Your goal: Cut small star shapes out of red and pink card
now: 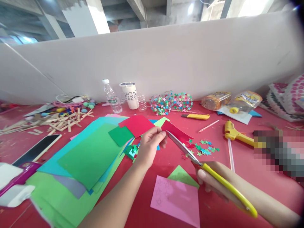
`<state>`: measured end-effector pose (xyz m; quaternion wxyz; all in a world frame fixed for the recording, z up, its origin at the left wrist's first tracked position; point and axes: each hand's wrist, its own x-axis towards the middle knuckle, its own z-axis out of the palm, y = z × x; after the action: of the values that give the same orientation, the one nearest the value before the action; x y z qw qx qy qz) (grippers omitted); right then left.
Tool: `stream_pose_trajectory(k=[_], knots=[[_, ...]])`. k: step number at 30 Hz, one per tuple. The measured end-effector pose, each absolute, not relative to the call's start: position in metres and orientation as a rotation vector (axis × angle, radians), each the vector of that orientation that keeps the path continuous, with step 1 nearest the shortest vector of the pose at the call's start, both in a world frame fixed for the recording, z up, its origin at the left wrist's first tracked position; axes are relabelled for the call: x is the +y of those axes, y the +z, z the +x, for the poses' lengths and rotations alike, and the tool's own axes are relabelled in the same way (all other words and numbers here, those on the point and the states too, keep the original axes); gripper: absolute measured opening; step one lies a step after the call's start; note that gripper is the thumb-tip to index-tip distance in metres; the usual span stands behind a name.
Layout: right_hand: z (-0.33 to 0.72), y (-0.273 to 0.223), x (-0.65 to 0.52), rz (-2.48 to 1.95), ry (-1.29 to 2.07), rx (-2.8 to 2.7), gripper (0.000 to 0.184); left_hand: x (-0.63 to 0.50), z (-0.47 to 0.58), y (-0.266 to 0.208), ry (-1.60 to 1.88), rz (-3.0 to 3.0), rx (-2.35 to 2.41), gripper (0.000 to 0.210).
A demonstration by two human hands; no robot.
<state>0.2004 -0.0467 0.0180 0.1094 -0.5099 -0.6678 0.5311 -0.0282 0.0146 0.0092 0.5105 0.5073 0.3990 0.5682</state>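
My left hand [152,142] has thumb and forefinger pinched together at the edge of a dark red piece of paper [178,131]; the grip itself is partly hidden. My right hand [211,177] is closed around scissors [223,183] with yellow handles. Their blades point up and left, the tip close to my left fingertips and in front of the red paper. Below the blades lies a pink sheet [177,199] with stars drawn on it, overlapping a light green piece [182,177]. Small cut stars [204,147] are scattered right of the blades.
Coloured sheets [87,155] spread at left beside a phone [38,148] and wooden sticks [68,120]. At the back stand a water bottle [112,98], a white cup [129,96] and star-covered shapes [171,103]. A cutter [196,117] and glue gun [237,134] lie at right.
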Motion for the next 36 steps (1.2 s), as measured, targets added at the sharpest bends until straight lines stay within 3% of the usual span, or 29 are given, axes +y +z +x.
stream_pose_trajectory(k=[12,19,36], knots=[[0.1971,0.0148,-0.0416,-1.586,1.583,-1.839,0.074,0.0128,-0.0267,0.0126,1.365,1.275,1.039,0.023],[0.2031,0.0163,-0.0464,-1.468,1.597,-1.917,0.06,0.0137,-0.0266,0.0105,1.373,1.213,1.001,0.022],[0.2001,0.0133,-0.0431,-1.5,1.66,-1.86,0.067,0.0145,-0.0287,0.0097,1.345,1.234,1.004,0.023]])
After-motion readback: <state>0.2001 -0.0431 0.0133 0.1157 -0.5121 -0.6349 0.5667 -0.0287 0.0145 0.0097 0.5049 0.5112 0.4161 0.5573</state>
